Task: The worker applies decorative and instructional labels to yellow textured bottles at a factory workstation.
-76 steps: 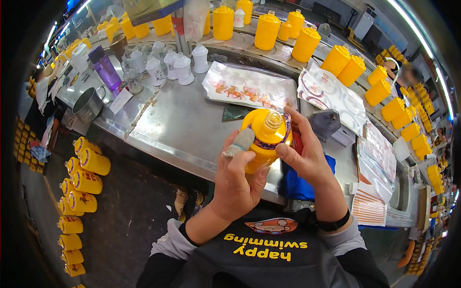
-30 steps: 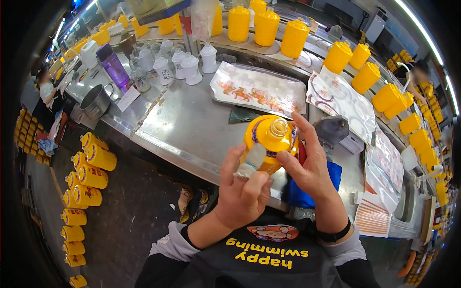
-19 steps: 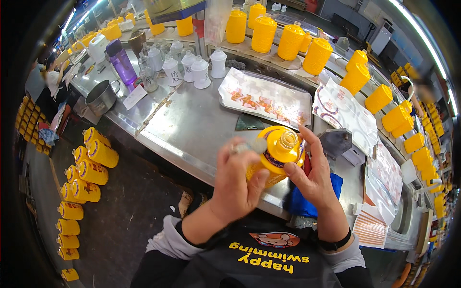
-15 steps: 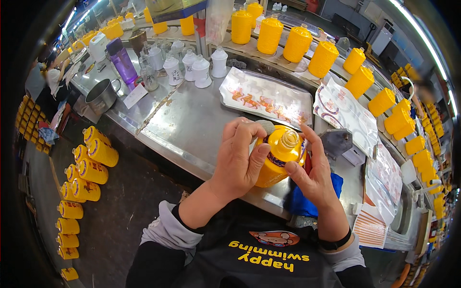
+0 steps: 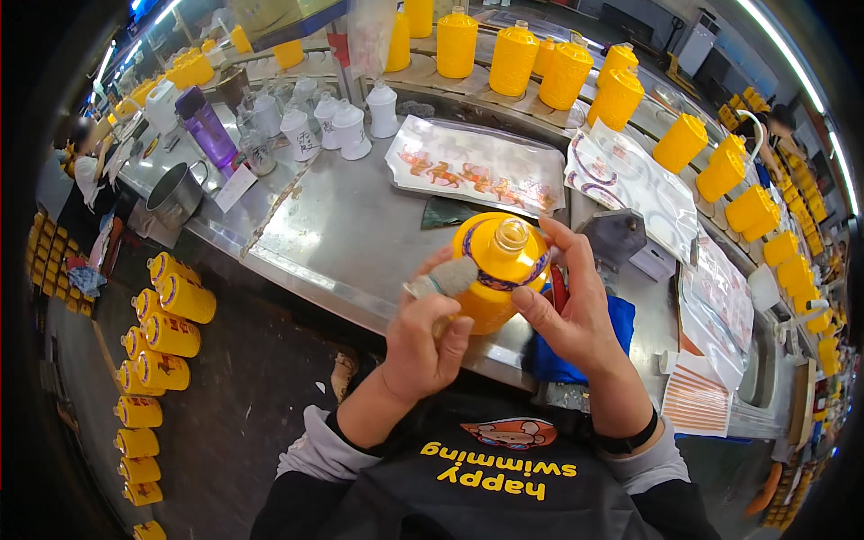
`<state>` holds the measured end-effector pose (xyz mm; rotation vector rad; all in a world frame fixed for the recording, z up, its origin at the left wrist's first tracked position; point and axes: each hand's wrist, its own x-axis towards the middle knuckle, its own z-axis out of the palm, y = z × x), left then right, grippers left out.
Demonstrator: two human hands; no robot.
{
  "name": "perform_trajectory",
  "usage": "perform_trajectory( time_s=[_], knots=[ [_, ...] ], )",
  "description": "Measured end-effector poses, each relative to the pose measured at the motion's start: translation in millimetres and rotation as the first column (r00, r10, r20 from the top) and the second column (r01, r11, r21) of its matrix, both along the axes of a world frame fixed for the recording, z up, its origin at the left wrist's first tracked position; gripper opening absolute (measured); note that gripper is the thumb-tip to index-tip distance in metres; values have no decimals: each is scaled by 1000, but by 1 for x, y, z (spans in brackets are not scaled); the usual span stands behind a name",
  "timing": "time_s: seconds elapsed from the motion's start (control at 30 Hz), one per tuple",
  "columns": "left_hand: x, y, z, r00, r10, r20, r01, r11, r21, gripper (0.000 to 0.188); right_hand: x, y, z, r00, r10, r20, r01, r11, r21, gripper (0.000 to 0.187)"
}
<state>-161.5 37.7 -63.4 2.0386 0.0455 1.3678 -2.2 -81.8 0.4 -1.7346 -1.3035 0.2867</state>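
Far left, yellow bottles [image 5: 187, 300] stood grouped beside the bench [image 5: 333, 225], seemingly parked clear of the working spot. Metal pot [image 5: 174, 196] and white bottles [image 5: 350, 133] sat further back on the bench, likely to free the front edge. Left hand [image 5: 418, 346]: half curled, its grey finger cover [image 5: 453, 275] against the banded yellow bottle [image 5: 490, 310]; could not tell whether it pinched anything. That bottle was roughly upright at the bench's front edge, between both hands; base support unclear. Right hand [image 5: 576, 310]: part-closed around the bottle's right side, thumb in front, probably steadying it. Blue cloth [image 5: 553, 362] lay just under that wrist, apparently for easy reach.
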Motion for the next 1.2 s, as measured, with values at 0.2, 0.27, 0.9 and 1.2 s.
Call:
perform_trajectory(
  time_s=[0.2, 0.27, 0.9, 1.2],
  knots=[
    [6, -8, 6, 993, 121, -2, -120, 986, 118, 26, 3, -6, -3, 999, 10, -35, -8, 997, 73, 72],
    [6, -9, 5, 993, 122, 4, -121, 985, 126, 26, -1, -2, -5, 999, 35, -37, -33, 998, 54, 68],
    [-5, -27, 15, 990, 112, -89, -109, 993, 34, 25, -4, 2, -8, 988, 40, -148, -27, 996, 88, 59],
    [20, -3, 16, 996, -17, 92, 44, 951, -306, 31, 0, -1, -8, 967, 97, -236, -77, 993, 91, 60]
  ],
)
